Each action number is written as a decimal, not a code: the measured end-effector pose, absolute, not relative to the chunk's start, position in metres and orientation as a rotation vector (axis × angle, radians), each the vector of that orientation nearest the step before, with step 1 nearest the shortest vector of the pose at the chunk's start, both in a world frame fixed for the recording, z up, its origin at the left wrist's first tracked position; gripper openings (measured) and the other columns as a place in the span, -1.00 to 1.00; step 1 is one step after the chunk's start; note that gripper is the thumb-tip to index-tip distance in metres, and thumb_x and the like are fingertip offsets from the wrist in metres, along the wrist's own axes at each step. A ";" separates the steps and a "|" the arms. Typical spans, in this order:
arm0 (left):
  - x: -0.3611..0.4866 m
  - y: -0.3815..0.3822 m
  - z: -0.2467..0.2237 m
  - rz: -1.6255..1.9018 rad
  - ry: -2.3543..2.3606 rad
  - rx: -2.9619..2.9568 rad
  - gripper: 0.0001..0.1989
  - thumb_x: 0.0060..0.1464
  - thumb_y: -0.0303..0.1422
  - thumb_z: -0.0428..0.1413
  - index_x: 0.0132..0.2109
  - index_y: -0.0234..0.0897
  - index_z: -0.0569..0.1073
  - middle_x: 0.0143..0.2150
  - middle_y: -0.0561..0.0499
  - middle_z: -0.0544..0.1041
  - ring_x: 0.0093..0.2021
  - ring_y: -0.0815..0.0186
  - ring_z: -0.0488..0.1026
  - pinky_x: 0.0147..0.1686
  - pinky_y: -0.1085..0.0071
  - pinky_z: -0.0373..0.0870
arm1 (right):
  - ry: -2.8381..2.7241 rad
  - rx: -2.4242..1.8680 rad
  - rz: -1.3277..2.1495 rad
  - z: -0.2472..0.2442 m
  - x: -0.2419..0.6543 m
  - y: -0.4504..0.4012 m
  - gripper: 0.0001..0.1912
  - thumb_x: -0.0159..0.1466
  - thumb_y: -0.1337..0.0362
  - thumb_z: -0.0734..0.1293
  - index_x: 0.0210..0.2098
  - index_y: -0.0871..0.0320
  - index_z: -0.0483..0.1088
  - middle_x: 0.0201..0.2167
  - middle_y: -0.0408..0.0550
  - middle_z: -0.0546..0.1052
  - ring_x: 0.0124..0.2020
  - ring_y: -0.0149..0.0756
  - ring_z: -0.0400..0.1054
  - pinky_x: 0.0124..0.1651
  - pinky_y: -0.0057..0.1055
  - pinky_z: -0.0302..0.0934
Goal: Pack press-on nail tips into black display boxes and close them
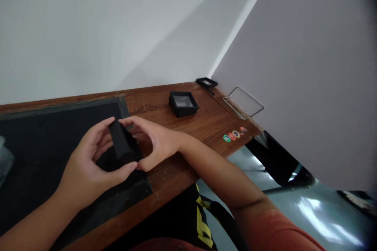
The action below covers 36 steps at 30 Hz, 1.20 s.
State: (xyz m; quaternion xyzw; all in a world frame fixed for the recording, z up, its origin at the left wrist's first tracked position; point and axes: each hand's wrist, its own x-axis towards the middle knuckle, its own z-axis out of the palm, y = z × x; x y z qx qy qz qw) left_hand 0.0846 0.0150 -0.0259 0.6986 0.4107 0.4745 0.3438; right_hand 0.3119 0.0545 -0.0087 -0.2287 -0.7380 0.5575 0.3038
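Note:
Between my two hands is a black box (124, 144), tilted on edge above the dark mat (32, 157). My left hand (92, 160) grips its left side, thumb at the near end and fingers at the far end. On the other side, my right hand (151, 141) closes on the box too, its fingertips at the top corner and its thumb near the bottom one. Part of the box's right face is hidden behind the right fingers. A similar black box (183, 104) with a clear window rests on the wooden table (206, 117), beyond my right forearm.
Another black frame-like box (207, 82) lies in the far corner by the walls. A bent metal wire stand (243, 103) is at the table's right side, near several colourful round stickers (235, 135). Clear plastic (4, 160) shows at the left edge. A black chair (279, 164) stands below.

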 end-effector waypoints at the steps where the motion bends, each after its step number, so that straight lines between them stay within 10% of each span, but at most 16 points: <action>1: 0.086 0.013 -0.023 1.236 1.064 1.811 -0.08 -0.16 -0.21 0.51 0.37 -0.03 0.43 0.21 -0.15 0.62 0.11 -0.13 0.68 0.12 -0.09 0.71 | -1.958 -0.598 1.475 -0.008 0.313 0.053 0.08 -0.11 0.13 0.70 0.29 0.15 0.19 0.35 0.26 0.31 0.33 0.05 0.32 0.39 0.01 0.27; 27: 0.099 0.011 -0.013 1.333 0.832 1.822 -0.28 -0.21 -0.34 0.53 0.14 -0.11 0.52 0.01 0.01 0.64 -0.03 0.18 0.68 0.03 0.27 0.70 | -1.976 -0.454 1.421 0.007 0.324 0.047 -0.13 -0.01 0.25 0.66 0.18 0.08 0.21 0.20 0.06 0.38 0.17 -0.12 0.47 0.35 -0.01 0.34; 36: 0.096 0.010 -0.014 1.275 0.716 1.759 0.03 -0.20 -0.28 0.58 0.40 0.08 0.35 0.30 -0.04 0.55 0.10 0.16 0.64 0.12 0.20 0.66 | -1.931 -0.482 1.456 0.006 0.324 0.046 0.00 -0.13 0.19 0.75 0.19 0.02 0.25 0.24 0.04 0.40 0.14 -0.11 0.51 0.36 0.03 0.34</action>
